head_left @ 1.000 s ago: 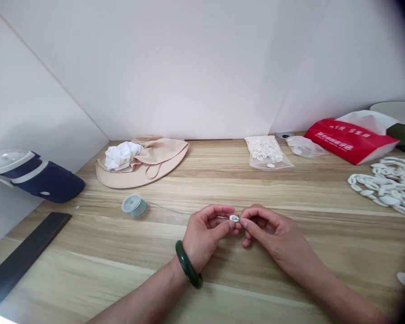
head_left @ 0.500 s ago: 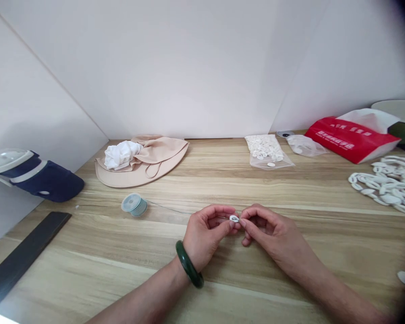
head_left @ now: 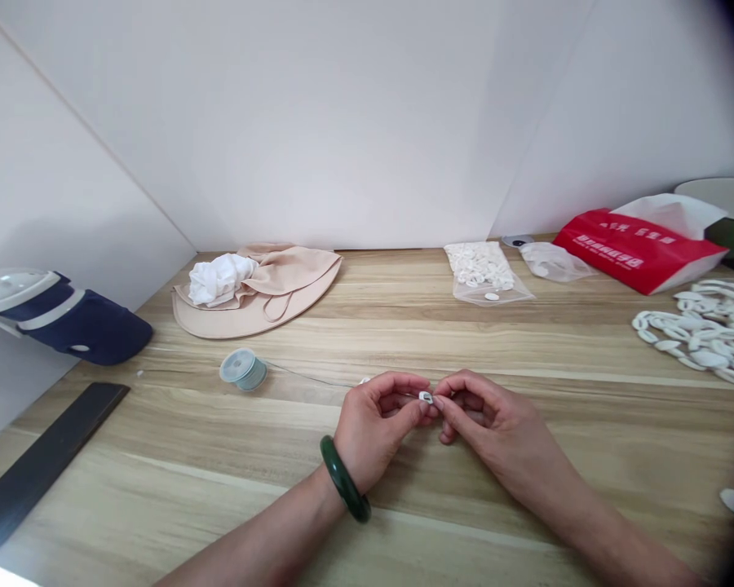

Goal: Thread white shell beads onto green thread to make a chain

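Note:
A small white oval link (head_left: 426, 398) is pinched at the fingertips of my left hand (head_left: 373, 424) and my right hand (head_left: 495, 424). A thin thread (head_left: 306, 374) runs from a pale blue-green spool (head_left: 243, 370) on the wooden table to my left hand, where it passes out of sight behind the fingers. A dark green bangle (head_left: 344, 478) circles my left wrist.
A heap of white oval links (head_left: 703, 334) lies at the right, behind it a red bag (head_left: 639, 253). A clear bag of white pieces (head_left: 480, 273), a beige cloth hat (head_left: 257, 297), a navy visor (head_left: 79, 326) and a dark ruler (head_left: 49, 465) lie on the table.
My hands have stayed nearly in place. The white link has turned slightly between my fingertips, and a small white speck now shows above my left hand.

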Demonstrator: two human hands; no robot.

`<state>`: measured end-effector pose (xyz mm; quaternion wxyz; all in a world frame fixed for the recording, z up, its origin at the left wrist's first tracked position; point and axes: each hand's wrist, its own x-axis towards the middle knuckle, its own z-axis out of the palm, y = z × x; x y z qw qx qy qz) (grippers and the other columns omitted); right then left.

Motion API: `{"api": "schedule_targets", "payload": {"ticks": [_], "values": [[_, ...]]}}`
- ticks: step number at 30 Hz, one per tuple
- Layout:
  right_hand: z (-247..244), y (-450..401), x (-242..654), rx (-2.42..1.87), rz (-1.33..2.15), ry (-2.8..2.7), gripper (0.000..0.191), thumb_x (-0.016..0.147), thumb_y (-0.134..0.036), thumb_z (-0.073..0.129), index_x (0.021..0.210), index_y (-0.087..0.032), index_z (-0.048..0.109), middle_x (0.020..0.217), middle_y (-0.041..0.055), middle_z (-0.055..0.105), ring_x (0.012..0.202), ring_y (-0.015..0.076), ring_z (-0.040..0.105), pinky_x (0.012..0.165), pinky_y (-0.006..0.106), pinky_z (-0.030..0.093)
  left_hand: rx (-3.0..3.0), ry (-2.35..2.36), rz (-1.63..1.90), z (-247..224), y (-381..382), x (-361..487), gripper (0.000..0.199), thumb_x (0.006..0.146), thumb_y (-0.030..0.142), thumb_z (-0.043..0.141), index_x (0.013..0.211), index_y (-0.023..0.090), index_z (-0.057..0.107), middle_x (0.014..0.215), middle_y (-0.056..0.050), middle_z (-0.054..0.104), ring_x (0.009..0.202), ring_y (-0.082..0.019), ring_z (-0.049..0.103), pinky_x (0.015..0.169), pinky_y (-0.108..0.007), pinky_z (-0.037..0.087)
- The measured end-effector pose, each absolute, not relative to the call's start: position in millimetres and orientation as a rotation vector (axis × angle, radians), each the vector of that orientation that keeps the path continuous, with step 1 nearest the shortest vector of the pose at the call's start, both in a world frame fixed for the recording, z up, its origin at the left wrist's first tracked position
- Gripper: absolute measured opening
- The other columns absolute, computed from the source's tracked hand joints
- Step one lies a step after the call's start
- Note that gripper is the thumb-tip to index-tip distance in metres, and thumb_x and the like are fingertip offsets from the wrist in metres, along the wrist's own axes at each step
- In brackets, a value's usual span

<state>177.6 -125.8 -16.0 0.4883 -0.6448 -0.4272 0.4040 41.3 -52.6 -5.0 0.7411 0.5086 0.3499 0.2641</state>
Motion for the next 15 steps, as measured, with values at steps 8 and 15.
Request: {"api": "schedule_targets", "payload": {"ticks": [8, 15], "values": [[-12.2, -126.4, 178.7, -1.584, 0.994, -0.998, 0.016, 0.08, -0.035, 0.057, 0.079, -0.02, 0.054, 0.056, -0.0044, 0.058, 0.051, 0.0105, 0.057, 0.054, 0.021, 0.048, 1.102, 0.784, 0.574, -4.0, -51.9, 41.4, 0.021, 0.07, 0.021, 0.072, 0.088, 0.009, 0.068, 0.078, -0.009, 0.073, 0.074, -0.017, 0.067, 0.077, -0.03, 0.053], [-11.0, -125.3, 176.7, -1.59, 0.974, -1.019, 0.014, 0.078, -0.033, 0.059, 0.078, -0.02, 0.057, 0.057, -0.0043, 0.057, 0.051, 0.0098, 0.056, 0.052, 0.019, 0.048, 1.108, 0.822, 0.604, -4.8, -50.9, 41.5, 0.019, 0.073, 0.027, 0.069, 0.078, 0.009, 0.069, 0.068, -0.007, 0.072, 0.065, -0.015, 0.066, 0.066, -0.025, 0.055]]}}
